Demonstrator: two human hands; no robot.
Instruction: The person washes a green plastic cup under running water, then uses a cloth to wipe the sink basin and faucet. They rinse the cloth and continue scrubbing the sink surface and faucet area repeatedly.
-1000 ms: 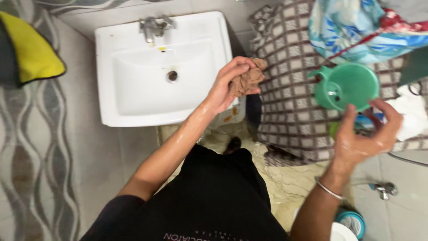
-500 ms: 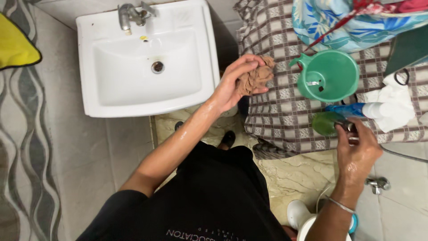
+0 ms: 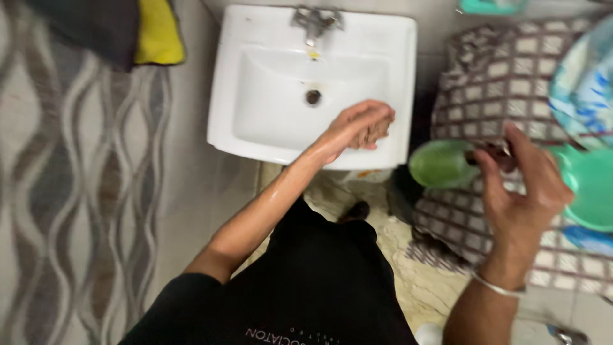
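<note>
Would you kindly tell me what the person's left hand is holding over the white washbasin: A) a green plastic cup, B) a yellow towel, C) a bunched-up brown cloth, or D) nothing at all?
C: the left hand is closed around a bunched-up brown cloth over the right edge of the white ceramic washbasin, while the right hand is at a small green plastic cup.
</note>
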